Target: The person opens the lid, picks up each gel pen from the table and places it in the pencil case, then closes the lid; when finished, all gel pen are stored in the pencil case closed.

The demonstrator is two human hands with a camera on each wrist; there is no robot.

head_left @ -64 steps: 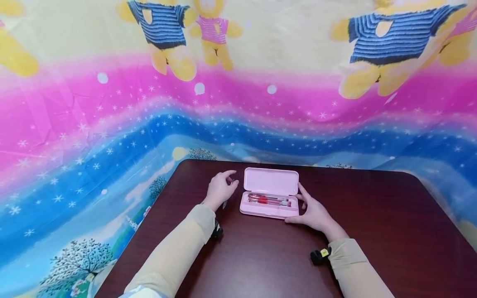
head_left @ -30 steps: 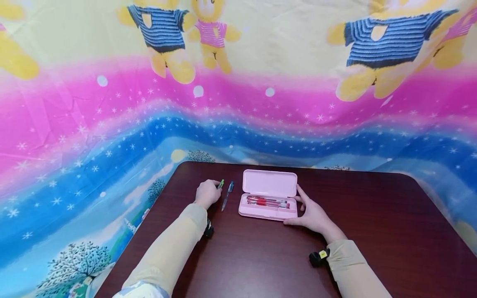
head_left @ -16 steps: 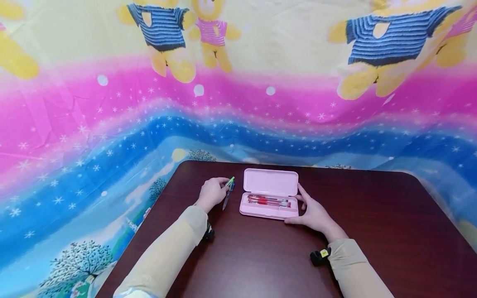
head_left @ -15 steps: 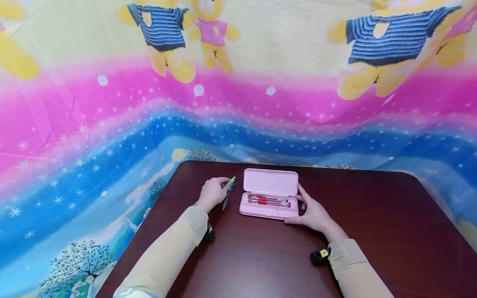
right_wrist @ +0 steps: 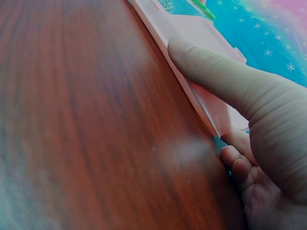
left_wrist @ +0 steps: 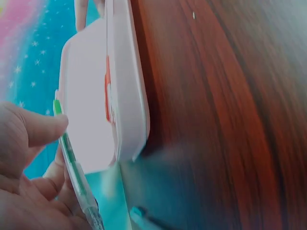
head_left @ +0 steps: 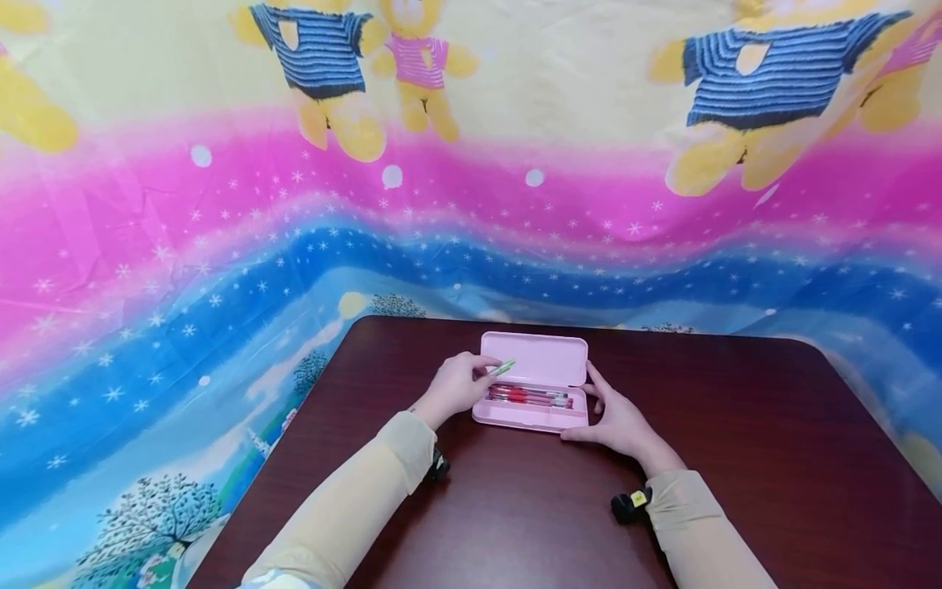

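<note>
A pink pencil case (head_left: 508, 419) lies on the table with its lid (head_left: 540, 353) raised; several red-tinted pens (head_left: 524, 396) rest in its back compartment. My left hand (head_left: 456, 386) pinches a green pen (head_left: 504, 367) between thumb and fingers, above the case's left end and in front of the lid. In the left wrist view, the green pen (left_wrist: 76, 170) has a clear barrel. My right hand (head_left: 624, 421) holds the case's right end, thumb along the front edge and fingers at the back. A blue-ended pen (left_wrist: 144, 219) lies on the table, hidden in the head view.
The dark reddish-brown table (head_left: 515, 507) has rounded far corners. A printed cloth (head_left: 471, 204) with bears and snowflakes hangs behind and to the left. Each wrist carries a small black camera, such as the right camera (head_left: 630, 505).
My left hand let go of the blue pen, took up the green pen farther left, then carried it right, over to the pencil case. The right hand stays at the case's right end.
</note>
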